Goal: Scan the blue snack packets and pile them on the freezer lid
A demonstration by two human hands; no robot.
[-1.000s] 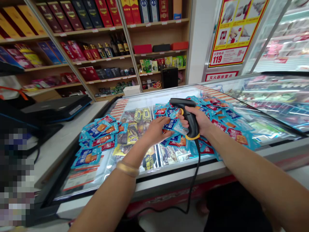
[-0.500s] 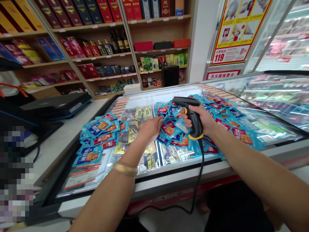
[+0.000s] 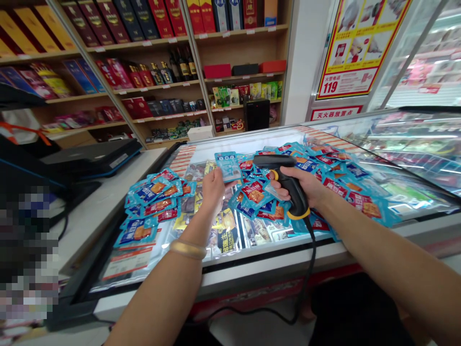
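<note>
My left hand (image 3: 215,191), below a gold bangle (image 3: 188,249), grips a small blue snack packet (image 3: 229,168) with its printed back turned up. In my right hand (image 3: 300,185) is a black and yellow barcode scanner (image 3: 293,190), its head pointing left toward that packet, a short gap apart. A large heap of blue snack packets (image 3: 257,192) spreads under and behind the scanner over the freezer's glass lid. A smaller pile of the same packets (image 3: 151,194) lies to the left of my left hand.
The chest freezer (image 3: 252,259) shows yellow packages through its glass. The scanner's cord (image 3: 312,264) hangs over its front edge. On the left, a counter (image 3: 97,202) bears dark equipment (image 3: 91,156). Shelves (image 3: 162,41) of boxes and bottles stand behind.
My left hand has lifted a packet from the edge of the large heap and holds it up, back side showing. The scanner has shifted slightly lower, still in my right hand.
</note>
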